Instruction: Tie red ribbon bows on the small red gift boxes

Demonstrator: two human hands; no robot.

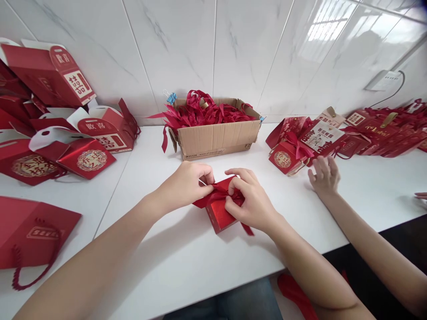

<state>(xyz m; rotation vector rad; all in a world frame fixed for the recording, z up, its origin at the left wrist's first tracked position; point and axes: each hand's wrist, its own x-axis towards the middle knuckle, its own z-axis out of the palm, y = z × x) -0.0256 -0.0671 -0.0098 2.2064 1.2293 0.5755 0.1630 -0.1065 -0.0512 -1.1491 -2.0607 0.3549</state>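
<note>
A small red gift box (222, 215) lies on the white table in front of me, with a dark red ribbon (218, 194) across its top. My left hand (191, 182) pinches the ribbon at the box's left side. Over the right part of the box, my right hand (248, 198) curls its thumb and index finger round the ribbon near its middle. One ribbon tail hangs past the box's right edge onto the table. Whether the ribbon is knotted under my right fingers is hidden.
Behind the box stands a cardboard box (218, 140) full of red ribbons. Red gift boxes (95, 160) crowd the left, with a red bag (36, 231) nearer. More decorated boxes (283, 155) stand at the right, beside another person's hand (325, 178).
</note>
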